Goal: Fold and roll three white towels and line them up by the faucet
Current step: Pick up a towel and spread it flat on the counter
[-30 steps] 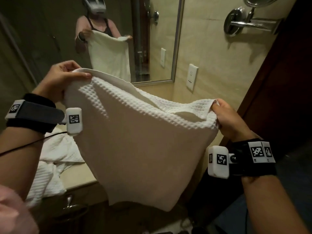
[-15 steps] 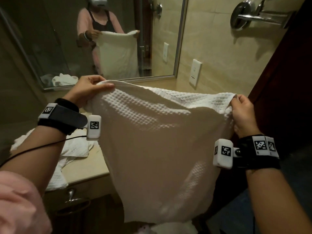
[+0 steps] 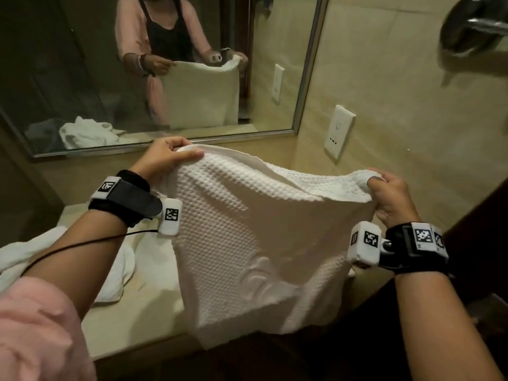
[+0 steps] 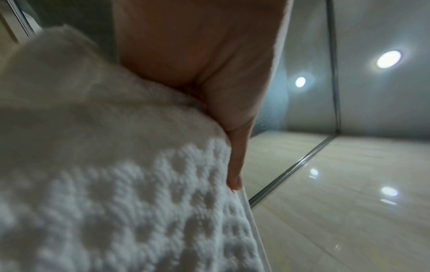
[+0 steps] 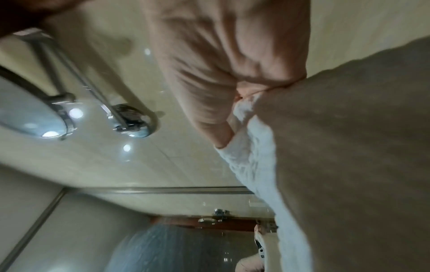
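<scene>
A white waffle-weave towel (image 3: 247, 248) hangs folded double between my hands over the vanity counter (image 3: 143, 320). My left hand (image 3: 167, 158) pinches its upper left corner, thumb on top. My right hand (image 3: 384, 193) grips the upper right corner in a closed fist. The towel's lower edge drapes over the counter's front edge. In the left wrist view the towel (image 4: 104, 184) fills the frame under my thumb (image 4: 235, 165). The right wrist view shows the towel (image 5: 337, 165) bunched in my right hand (image 5: 232, 82). More white towels (image 3: 55, 259) lie crumpled on the counter at left. No faucet is in view.
A wall mirror (image 3: 165, 78) behind the counter reflects me and the towel. A white wall outlet (image 3: 339, 133) sits on the tiled wall at right. A chrome wall fitting (image 3: 472, 26) projects at the top right. A dark wooden panel (image 3: 481, 215) borders the counter's right side.
Both hands have come down and toward the counter with the towel. Its lower edge now lies over the counter's front edge instead of hanging free in front.
</scene>
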### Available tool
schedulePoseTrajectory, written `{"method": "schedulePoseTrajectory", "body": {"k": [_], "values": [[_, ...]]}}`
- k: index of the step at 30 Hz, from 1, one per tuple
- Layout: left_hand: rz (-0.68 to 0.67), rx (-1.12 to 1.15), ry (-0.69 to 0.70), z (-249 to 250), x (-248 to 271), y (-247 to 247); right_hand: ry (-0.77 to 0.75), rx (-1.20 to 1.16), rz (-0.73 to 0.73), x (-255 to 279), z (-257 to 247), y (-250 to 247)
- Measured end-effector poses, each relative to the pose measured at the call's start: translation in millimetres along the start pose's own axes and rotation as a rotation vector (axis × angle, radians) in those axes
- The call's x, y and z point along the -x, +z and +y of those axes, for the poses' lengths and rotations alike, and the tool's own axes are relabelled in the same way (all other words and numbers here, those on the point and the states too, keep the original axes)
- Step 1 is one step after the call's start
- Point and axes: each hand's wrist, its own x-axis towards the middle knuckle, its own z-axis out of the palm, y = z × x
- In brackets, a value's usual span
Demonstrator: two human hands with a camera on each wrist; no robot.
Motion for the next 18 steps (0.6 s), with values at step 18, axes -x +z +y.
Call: {"method": "schedulePoseTrajectory", "body": {"k": [18], "values": [[-0.082,-0.060,-0.205,-89.9,-166.5,-17.3,0.097,-0.059,0.083,-197.0,50.3,142.1]]}}
